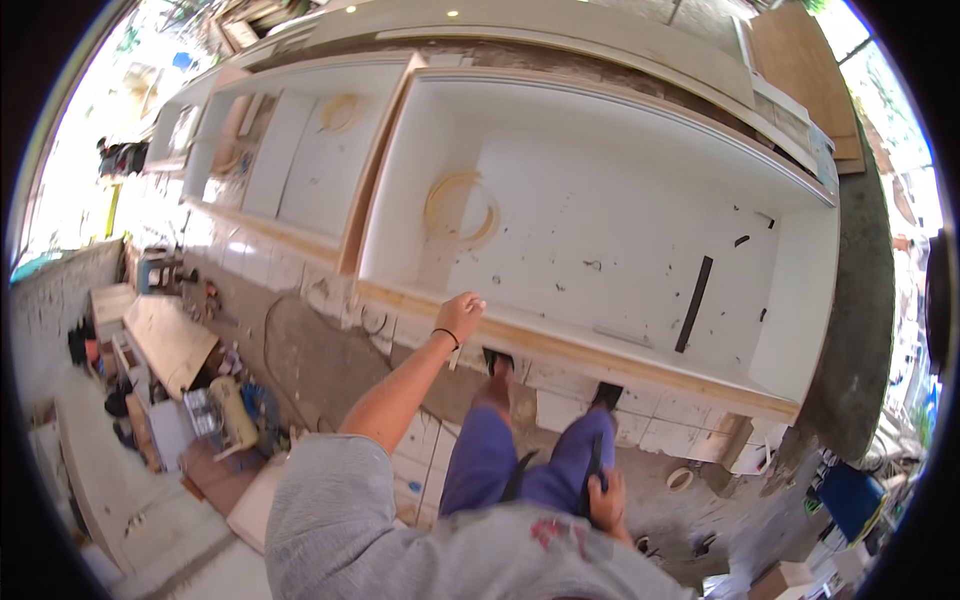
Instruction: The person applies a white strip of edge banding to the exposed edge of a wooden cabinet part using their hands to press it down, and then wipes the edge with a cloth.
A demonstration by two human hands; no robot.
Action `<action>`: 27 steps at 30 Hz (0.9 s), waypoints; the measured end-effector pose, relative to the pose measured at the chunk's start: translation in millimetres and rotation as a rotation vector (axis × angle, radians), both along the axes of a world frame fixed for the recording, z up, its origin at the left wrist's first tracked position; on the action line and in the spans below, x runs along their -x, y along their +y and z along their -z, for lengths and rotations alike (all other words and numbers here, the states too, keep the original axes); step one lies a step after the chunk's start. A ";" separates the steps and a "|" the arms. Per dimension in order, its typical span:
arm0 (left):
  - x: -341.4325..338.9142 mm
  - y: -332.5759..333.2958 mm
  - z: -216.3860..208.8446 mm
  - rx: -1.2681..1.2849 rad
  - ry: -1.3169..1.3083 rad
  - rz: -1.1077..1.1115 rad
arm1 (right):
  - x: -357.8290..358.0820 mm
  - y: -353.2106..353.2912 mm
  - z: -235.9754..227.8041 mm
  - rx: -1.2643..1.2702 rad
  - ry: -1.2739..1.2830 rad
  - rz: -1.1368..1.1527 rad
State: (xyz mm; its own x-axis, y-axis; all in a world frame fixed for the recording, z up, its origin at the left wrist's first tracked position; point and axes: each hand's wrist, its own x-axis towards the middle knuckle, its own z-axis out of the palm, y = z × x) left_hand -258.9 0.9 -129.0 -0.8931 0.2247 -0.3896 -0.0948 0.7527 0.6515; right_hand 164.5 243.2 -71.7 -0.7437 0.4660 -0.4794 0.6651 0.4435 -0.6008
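Probably edge work on this white boxy wooden cabinet, left hand, right hand apart, grips unclear, steadiness needed next.

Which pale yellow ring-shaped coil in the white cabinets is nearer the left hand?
The pale yellow coil in the large cabinet straight ahead; the other coil lies farther off, in the cabinet to the left.
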 end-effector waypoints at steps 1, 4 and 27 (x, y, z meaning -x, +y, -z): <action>-44.7 -26.2 28.8 0.135 -0.153 0.132 | -66.7 -38.6 -65.6 0.063 -0.165 0.060; 28.0 -53.1 121.1 0.381 -0.253 0.319 | -90.4 -105.6 -73.7 0.004 -0.172 0.155; 132.1 -4.9 305.7 0.490 -0.150 0.108 | -78.1 -135.2 25.1 0.210 -0.584 0.430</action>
State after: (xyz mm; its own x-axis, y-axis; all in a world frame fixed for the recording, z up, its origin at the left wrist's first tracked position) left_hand -391.0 -3.9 -434.8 -0.8014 0.0714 -0.5938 -0.0654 0.9764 0.2057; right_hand 242.6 108.0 -96.8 -0.1150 0.5130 -0.8507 0.9900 -0.0117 -0.1409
